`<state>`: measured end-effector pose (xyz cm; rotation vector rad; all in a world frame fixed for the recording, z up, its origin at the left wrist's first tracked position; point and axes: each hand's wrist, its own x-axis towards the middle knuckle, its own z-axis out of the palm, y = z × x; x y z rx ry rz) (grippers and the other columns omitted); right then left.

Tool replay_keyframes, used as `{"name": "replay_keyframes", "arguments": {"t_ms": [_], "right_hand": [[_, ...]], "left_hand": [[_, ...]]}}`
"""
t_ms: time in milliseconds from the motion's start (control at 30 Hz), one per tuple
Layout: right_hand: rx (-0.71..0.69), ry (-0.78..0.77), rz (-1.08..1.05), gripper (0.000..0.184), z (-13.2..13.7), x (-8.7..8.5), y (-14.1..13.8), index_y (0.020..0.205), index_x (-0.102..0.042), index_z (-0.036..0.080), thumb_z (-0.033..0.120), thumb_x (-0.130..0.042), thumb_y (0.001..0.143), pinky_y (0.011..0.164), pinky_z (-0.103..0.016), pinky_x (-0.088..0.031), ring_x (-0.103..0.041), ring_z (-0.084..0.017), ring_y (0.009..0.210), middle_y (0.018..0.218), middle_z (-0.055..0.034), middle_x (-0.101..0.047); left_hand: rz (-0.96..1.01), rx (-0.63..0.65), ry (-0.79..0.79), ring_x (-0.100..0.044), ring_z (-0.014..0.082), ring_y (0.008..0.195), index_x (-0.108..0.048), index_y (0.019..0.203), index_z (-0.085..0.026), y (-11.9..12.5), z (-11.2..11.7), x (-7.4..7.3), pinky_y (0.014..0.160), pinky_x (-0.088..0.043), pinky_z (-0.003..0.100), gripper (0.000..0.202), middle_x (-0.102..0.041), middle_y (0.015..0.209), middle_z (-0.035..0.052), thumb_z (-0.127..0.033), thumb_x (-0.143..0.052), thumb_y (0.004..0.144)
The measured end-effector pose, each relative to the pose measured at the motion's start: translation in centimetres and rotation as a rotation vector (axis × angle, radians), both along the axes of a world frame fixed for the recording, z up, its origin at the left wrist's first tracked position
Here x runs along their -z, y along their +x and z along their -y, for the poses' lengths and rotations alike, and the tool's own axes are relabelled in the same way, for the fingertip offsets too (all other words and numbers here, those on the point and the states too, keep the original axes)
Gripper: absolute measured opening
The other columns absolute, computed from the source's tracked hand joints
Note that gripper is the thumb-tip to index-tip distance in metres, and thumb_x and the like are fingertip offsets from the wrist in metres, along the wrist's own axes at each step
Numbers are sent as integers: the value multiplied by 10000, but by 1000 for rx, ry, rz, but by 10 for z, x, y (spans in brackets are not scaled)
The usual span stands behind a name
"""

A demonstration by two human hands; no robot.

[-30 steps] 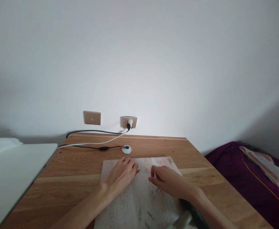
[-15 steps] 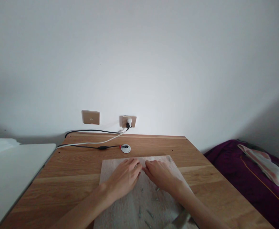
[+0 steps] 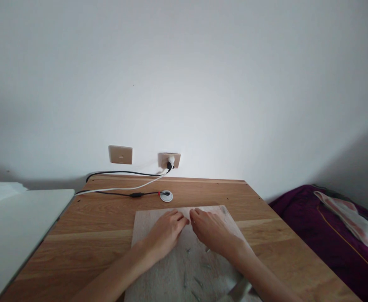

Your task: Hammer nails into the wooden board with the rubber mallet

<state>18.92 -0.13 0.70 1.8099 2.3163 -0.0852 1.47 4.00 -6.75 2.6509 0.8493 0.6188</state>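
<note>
My left hand (image 3: 168, 228) and my right hand (image 3: 209, 228) are close together over the far part of a pale wooden board (image 3: 158, 277). The fingers of both are curled in, with the fingertips nearly meeting. Anything between them is too small or hidden to make out. Nearer me on the board lie several slim grey metal pieces (image 3: 198, 282) that look like nails or screws. One more small metal piece (image 3: 207, 250) shows beside my right wrist. Partly under my right forearm, a blurred greyish object (image 3: 238, 289) rests on the board; its kind is unclear.
The board lies on a wooden table (image 3: 95, 235) against a white wall. Black and white cables (image 3: 123, 189) run along the table's back to a wall socket (image 3: 175, 160) and a round grommet (image 3: 166, 196). A white surface (image 3: 29, 226) adjoins at left; purple fabric (image 3: 309, 218) lies at right.
My hands have shifted slightly, and the fingers of my right hand look more tightly curled. The metal pieces on the board stay put.
</note>
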Motion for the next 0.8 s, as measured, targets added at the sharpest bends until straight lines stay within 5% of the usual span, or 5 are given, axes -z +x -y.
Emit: {"name": "replay_keyframes", "arguments": {"t_ms": [267, 467, 800], "right_hand": [[-57, -55, -390, 233, 16, -5, 16, 988, -687, 167, 6, -537, 911, 784, -256, -491, -693, -165, 855, 956, -36, -742], [-101, -218, -574, 198, 38, -6, 28, 919, -708, 203, 51, -600, 851, 725, -198, -487, -682, -142, 810, 907, 2, -748], [-121, -352, -672, 231, 46, -3, 26, 961, -765, 234, 60, -699, 824, 930, -238, -488, -693, -165, 993, 1010, 12, -771]], "left_hand": [[-69, 4, 59, -682, 233, 992, -751, 1054, -162, 0, -1, -4, 941, -512, 352, 255, -748, 987, 72, -65, -517, 1027], [-109, 5, 138, -666, 230, 993, -724, 1003, -163, 0, -2, -3, 965, -487, 362, 227, -740, 973, 66, -104, -510, 1052], [-110, 20, 131, -661, 224, 1019, -710, 1013, -160, 0, -4, 0, 970, -497, 364, 223, -734, 1007, 61, -95, -501, 1056]]}}
